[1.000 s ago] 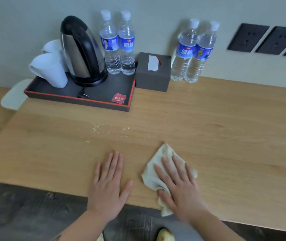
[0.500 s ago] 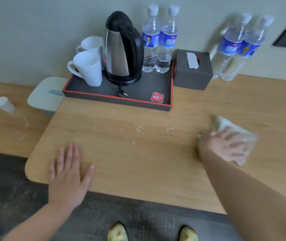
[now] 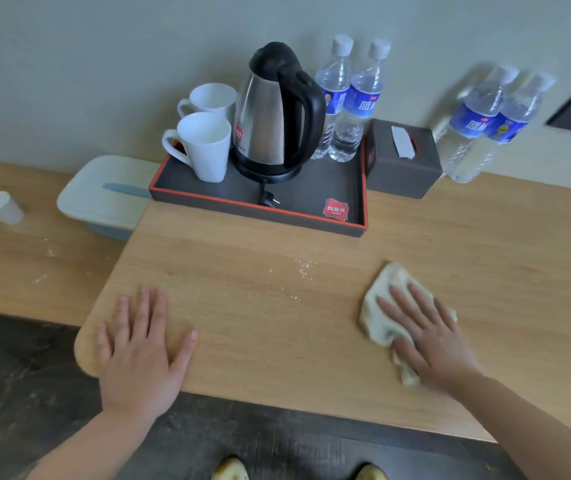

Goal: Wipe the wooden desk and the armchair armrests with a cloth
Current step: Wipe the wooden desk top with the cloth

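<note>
Since half a second ago the right hand has pulled the cloth back toward the front edge and leftward, nearer the left hand, which has kept its place at the rounded corner. Wooden desk fills the view under both palms; only part of it looks wiped, armchair not in view, so by my reading the task is early. Beyond the hands, against the wall, a black tray carries a kettle, two white mugs and two water bottles; a tissue box touches the tray on the right-hand side, with two more bottles past it. Beyond and outboard of the left hand, on a lower surface, sit a pale lidded box and a small paper cup. Right hand lies flat, fingers spread, pressing the crumpled cloth onto the wood; a tail of cloth trails under the wrist. Left hand is flat, fingers loosely spread, empty, bracing. Between the two hands and slightly beyond them lies a scatter of white crumbs, untouched. Risks: a fast sweep leftward could flick crumbs onto the floor or lower surface rather than gather them; a long forward stroke could knock the tray or tip the bottles; the loose tail could bunch and skip.
</note>
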The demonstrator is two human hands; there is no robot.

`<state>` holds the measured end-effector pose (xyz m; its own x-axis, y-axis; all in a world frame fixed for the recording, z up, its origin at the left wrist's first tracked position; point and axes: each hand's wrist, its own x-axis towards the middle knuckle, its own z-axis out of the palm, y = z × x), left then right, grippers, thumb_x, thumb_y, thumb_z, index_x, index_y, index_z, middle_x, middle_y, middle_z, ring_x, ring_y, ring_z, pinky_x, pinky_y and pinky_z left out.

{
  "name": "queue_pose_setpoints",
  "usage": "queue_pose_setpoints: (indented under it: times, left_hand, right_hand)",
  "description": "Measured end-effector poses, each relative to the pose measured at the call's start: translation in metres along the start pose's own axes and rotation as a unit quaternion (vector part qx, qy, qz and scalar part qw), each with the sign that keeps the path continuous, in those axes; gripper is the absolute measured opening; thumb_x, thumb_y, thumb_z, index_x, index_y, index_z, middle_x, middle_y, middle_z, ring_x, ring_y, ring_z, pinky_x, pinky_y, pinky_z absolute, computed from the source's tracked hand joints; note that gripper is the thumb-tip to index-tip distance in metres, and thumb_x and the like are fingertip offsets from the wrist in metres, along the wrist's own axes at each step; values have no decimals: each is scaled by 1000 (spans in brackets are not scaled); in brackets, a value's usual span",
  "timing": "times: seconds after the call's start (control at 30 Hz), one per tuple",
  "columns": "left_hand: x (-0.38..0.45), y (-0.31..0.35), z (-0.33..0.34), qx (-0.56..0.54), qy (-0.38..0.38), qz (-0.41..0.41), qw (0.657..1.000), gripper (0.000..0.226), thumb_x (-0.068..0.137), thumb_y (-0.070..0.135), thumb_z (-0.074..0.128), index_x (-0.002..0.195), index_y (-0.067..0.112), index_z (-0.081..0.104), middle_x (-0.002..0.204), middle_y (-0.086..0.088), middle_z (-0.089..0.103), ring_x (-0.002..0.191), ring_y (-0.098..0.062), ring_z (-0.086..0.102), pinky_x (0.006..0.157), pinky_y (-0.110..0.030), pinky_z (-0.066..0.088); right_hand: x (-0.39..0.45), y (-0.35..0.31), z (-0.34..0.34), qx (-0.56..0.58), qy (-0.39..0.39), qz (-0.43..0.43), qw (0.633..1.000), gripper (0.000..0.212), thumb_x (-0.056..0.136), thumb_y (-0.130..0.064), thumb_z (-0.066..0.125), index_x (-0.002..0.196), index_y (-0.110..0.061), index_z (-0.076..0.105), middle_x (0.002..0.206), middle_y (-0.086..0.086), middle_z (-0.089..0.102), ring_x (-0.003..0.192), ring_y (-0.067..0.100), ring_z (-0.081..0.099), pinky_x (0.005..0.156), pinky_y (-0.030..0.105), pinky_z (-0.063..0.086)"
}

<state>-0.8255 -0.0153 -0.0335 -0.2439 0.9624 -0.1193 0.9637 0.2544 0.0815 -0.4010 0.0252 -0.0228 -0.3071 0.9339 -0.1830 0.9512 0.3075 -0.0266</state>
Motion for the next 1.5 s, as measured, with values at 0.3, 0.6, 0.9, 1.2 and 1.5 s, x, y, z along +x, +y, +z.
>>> queue_pose_setpoints:
  times: [0.3,0.6,0.9,1.2,1.5]
  left_hand:
    - [0,-1,2,7,5,21,1000,81,87,67,5,153,20,3,161,-3,1,148,-27,-2,117,-51,3]
    - [6,-35,-1,-56,18,-29,998,65,91,57,-5,149,27,-10,159,3,-14,146,-17,-16,119,-46,-3]
    - [19,-47,-4,-120,-21,-60,991,70,86,58,-10,149,28,-14,155,9,-23,144,-8,-19,118,-42,-3]
    - [23,-46,-3,-141,-23,-66,988,79,78,61,-22,150,29,-13,158,10,-20,140,-5,-25,116,-42,-9]
    - [15,-33,1,-60,49,-73,994,62,95,47,-4,150,19,-9,159,1,-13,145,-14,-18,118,-44,-9]
  right_hand:
    - [147,-236,-10,122,6,316,941,67,98,-43,21,152,-23,-10,159,15,-18,142,44,-19,107,66,-12]
    - [-4,-97,2,10,-32,-131,991,56,97,-53,16,149,-47,-3,161,-11,-6,146,16,-19,116,44,-12]
    - [100,-138,-12,180,47,571,799,61,97,-47,18,154,-31,0,162,7,-8,146,37,-11,112,61,-8]
    - [163,-320,-14,58,1,57,997,61,98,-46,15,152,-30,-8,160,8,-16,144,37,-20,112,60,-11]
    - [41,-108,-9,-1,1,-97,995,58,92,-54,17,149,-44,9,161,-7,7,149,22,-5,118,45,-1]
